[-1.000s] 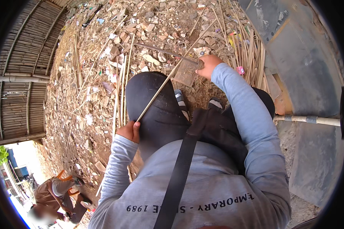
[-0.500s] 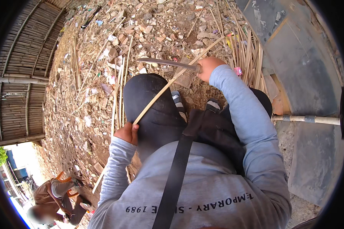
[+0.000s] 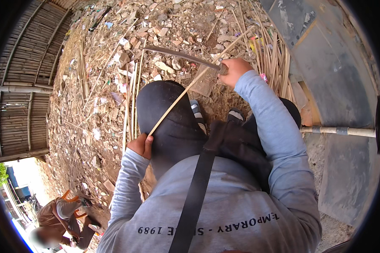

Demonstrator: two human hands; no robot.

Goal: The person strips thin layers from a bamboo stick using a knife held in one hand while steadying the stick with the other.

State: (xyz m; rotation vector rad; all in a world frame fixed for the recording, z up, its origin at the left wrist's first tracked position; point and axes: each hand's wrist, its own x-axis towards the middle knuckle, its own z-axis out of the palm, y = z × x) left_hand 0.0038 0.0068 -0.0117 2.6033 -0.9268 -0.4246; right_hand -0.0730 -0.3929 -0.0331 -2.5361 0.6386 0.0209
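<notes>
Your left hand (image 3: 140,146) is pinching a pale strip (image 3: 169,112) over your left thigh (image 3: 169,126); your right hand (image 3: 237,71) is gripping a knife (image 3: 179,54) across it.
The work is looking unfinished, its remainder unclear; loose strips (image 3: 278,63) are lying beyond. The knife's tip is pointing farther from your thigh than half a second ago.

Slatted wall (image 3: 17,120), rubble-strewn ground (image 3: 78,162); lower left, seemingly an orange chair (image 3: 66,194).
</notes>
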